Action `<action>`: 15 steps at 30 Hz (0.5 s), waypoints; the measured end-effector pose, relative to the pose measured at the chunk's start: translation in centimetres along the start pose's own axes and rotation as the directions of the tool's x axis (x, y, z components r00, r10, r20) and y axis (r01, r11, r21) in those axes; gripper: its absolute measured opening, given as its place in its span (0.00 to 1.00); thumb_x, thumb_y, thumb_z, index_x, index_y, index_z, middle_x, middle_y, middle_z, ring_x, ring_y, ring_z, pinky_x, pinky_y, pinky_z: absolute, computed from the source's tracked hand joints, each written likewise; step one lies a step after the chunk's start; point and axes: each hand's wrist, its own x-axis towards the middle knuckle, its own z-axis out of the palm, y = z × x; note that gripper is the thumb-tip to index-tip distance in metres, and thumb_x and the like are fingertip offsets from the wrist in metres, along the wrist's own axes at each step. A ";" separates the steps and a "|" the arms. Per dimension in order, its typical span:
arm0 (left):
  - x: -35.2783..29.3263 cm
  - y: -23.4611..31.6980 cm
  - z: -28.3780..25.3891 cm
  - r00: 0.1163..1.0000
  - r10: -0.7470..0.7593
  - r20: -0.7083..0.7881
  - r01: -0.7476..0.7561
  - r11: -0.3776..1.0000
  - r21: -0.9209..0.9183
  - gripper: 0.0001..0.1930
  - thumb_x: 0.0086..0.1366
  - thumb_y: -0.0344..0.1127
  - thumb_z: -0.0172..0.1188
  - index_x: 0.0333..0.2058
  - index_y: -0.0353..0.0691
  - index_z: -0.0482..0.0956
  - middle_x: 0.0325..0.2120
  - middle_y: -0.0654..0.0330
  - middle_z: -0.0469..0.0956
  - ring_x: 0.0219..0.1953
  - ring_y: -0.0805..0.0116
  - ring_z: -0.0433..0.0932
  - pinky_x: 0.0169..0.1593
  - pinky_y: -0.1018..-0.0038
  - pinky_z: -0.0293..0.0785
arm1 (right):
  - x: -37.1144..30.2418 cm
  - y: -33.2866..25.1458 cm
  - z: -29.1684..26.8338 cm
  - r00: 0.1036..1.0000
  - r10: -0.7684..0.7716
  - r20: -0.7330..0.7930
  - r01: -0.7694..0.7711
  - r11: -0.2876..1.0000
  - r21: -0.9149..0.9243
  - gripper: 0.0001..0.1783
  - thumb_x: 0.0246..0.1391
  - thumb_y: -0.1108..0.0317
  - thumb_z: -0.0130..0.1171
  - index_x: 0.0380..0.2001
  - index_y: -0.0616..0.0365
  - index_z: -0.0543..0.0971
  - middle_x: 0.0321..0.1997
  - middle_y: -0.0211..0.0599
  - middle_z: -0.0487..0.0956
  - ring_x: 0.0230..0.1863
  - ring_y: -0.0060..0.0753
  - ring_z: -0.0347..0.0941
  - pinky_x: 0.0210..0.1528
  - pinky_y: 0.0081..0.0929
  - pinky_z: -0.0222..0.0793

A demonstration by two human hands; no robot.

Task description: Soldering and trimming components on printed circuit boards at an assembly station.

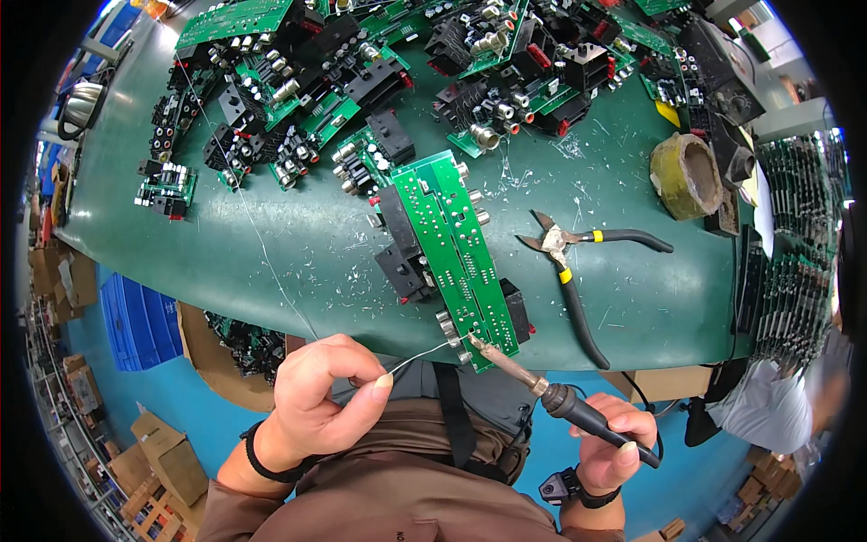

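A long green circuit board (452,244) lies solder side up near the table's front edge, with black parts and metal jacks sticking out from under it. My left hand (330,397) pinches a thin solder wire (415,358) between thumb and finger. The wire's end reaches the near end of the board. My right hand (619,443) is closed around the black handle of a soldering iron (515,366). The iron's tip meets the board close to the wire's end. Open-jawed cutting pliers (569,257) with black handles lie to the right of the board.
Heaps of assembled circuit boards (307,86) cover the far side of the green table (135,253). A yellowish round pot (688,176) stands at the right by a black soldering stand (736,163). Wire clippings litter the tabletop. A blue crate (140,321) and cardboard boxes (167,452) are on the floor.
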 end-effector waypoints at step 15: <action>0.2 0.1 0.2 1.000 0.024 0.016 -0.024 1.000 -0.001 0.08 0.52 0.20 0.62 0.28 0.37 0.74 0.20 0.60 0.76 0.19 0.70 0.72 0.23 0.77 0.68 | -0.1 0.0 -0.1 1.000 0.005 0.018 -0.005 1.000 -0.030 0.18 0.60 0.50 0.49 0.36 0.55 0.68 0.20 0.40 0.75 0.19 0.32 0.71 0.28 0.31 0.64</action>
